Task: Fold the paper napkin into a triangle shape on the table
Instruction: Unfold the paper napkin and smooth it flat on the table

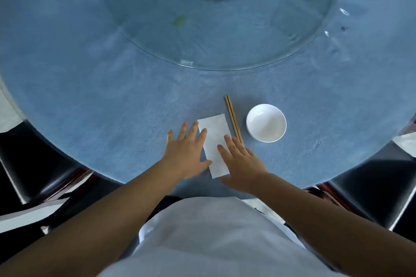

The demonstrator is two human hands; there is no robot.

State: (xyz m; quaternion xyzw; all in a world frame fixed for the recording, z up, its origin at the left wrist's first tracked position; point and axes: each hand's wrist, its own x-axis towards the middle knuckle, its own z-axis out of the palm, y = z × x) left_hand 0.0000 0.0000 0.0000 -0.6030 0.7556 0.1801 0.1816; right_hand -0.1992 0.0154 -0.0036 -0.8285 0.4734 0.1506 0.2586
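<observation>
A white paper napkin (213, 139) lies flat on the blue round table (112, 108) near its front edge, as a long rectangle running away from me. My left hand (185, 152) rests flat along the napkin's left edge, fingers spread, its thumb on the paper. On the napkin's right edge lies my right hand (239, 162), palm down, with the fingertips on the paper. Neither hand grips anything.
A pair of wooden chopsticks (233, 118) lies just right of the napkin, touching my right fingers' side. A white empty bowl (266, 122) stands further right. A glass turntable (213, 29) covers the table's far middle. Dark chairs (371, 186) flank me.
</observation>
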